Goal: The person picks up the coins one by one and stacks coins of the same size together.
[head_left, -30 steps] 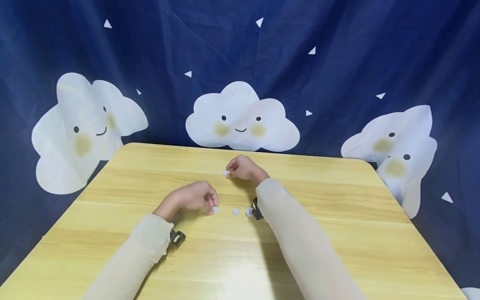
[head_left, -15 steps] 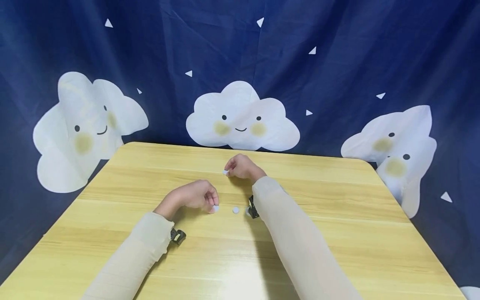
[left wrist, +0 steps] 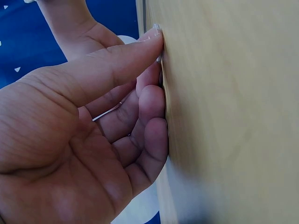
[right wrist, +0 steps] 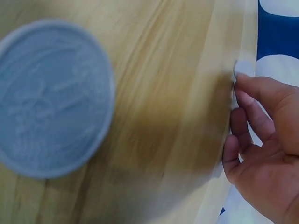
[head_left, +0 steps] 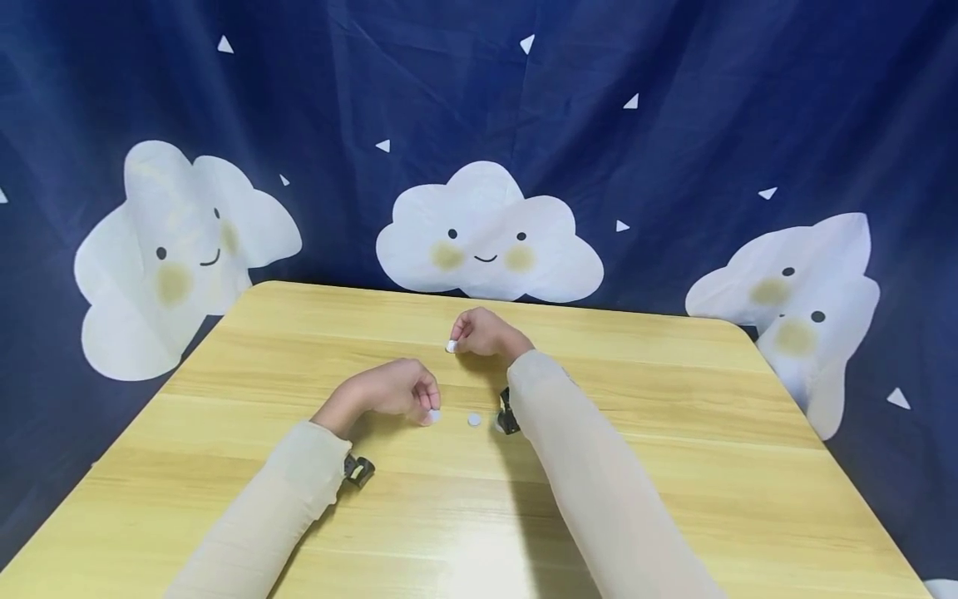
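Note:
In the head view my left hand (head_left: pixel 395 391) pinches a small silvery coin (head_left: pixel 434 415) at the tabletop. Its fingers hide most of that coin in the left wrist view. Farther back, my right hand (head_left: pixel 485 333) holds another pale coin (head_left: pixel 451 346) by its edge between thumb and fingers, with the fingertips close to the wood. A third coin (head_left: pixel 475 420) lies flat to the right of the left hand. Beside it, one more coin (head_left: pixel 498 424) is partly covered by the right wrist camera. A grey coin (right wrist: pixel 53 100) with a raised rim and blurred embossed marks looms large in the right wrist view.
The wooden table (head_left: pixel 659 466) extends to both sides of the arms, with its far edge just beyond the right hand. A dark blue curtain (head_left: pixel 479 91) printed with clouds hangs behind it. Black camera mounts (head_left: pixel 359 472) sit at the wrists.
My right forearm has shifted slightly left, covering more of the coin beneath its wrist. The left hand stays nearly still. The head view has turned a little.

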Available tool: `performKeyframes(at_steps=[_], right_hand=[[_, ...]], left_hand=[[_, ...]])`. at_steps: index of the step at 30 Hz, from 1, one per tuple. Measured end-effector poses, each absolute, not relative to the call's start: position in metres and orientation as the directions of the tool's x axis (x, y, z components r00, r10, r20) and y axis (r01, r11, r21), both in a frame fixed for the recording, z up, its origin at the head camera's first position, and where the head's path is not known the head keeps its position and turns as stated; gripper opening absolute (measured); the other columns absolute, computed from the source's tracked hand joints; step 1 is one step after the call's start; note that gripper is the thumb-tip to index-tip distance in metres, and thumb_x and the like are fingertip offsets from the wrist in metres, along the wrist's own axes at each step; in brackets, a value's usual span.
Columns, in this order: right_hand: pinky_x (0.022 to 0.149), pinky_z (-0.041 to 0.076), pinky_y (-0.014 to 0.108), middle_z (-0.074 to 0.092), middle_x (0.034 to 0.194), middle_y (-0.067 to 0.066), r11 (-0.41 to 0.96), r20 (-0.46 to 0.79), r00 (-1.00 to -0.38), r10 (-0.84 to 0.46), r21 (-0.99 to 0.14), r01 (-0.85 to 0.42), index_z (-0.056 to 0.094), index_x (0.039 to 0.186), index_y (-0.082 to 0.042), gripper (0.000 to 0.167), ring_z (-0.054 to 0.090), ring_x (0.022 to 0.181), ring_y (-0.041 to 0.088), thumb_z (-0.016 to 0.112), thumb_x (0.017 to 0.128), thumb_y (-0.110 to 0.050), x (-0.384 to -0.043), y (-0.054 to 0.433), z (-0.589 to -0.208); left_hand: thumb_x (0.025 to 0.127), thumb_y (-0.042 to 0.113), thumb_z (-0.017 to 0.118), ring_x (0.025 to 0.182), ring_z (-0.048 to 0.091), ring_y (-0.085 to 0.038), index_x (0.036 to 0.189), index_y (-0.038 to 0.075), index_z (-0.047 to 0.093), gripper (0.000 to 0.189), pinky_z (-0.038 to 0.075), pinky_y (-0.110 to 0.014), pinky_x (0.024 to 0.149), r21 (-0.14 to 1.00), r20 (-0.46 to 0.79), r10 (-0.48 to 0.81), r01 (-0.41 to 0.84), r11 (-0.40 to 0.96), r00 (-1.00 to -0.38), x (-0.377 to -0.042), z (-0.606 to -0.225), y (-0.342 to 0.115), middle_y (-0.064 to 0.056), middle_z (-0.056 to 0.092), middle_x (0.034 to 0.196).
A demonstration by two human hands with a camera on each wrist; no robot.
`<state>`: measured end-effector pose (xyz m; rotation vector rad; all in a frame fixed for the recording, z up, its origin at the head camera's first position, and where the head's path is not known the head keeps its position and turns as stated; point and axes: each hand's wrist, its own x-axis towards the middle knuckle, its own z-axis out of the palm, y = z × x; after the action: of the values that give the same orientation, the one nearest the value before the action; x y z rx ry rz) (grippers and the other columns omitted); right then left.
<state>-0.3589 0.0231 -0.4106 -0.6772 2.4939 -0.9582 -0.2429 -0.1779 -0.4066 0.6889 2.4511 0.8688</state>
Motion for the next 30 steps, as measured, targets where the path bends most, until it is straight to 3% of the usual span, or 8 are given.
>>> performKeyframes(at_steps=[12,21,30], right_hand=[[0.078,0.057,0.033,0.073,0.090,0.009,0.512,-0.230,-0.741,-0.631,-0.841,-0.175,0.071,0.104,0.005,0.014,0.067,0.078,0.017,0.067,0.090,0.007,-0.354,0.040,-0.394],[0.069,0.049,0.025,0.076,0.094,0.007,0.542,-0.272,-0.634,-0.724,-0.793,-0.279,0.074,0.102,0.000,0.017,0.061,0.076,0.012,0.069,0.088,0.008,-0.338,0.047,-0.386],[0.073,0.054,0.026,0.076,0.094,0.009,0.487,-0.283,-0.528,-0.800,-0.821,-0.298,0.073,0.102,0.003,0.015,0.068,0.081,0.012,0.069,0.089,0.007,-0.317,0.045,-0.394]], left_hand=[[0.082,0.007,0.083,0.078,0.061,-0.013,0.089,0.011,0.073,0.014,0.052,-0.030,0.077,0.665,-0.236,0.585,0.310,0.679,-0.776,-0.245,-0.408,-0.177,0.003,0.068,0.082],[0.082,0.007,0.084,0.077,0.062,-0.013,0.089,0.011,0.073,0.013,0.052,-0.031,0.077,0.660,-0.231,0.575,0.307,0.685,-0.785,-0.244,-0.406,-0.179,0.003,0.069,0.081],[0.081,0.007,0.084,0.077,0.062,-0.013,0.089,0.011,0.074,0.013,0.052,-0.030,0.077,0.658,-0.228,0.573,0.309,0.687,-0.787,-0.245,-0.406,-0.178,0.004,0.069,0.082]])
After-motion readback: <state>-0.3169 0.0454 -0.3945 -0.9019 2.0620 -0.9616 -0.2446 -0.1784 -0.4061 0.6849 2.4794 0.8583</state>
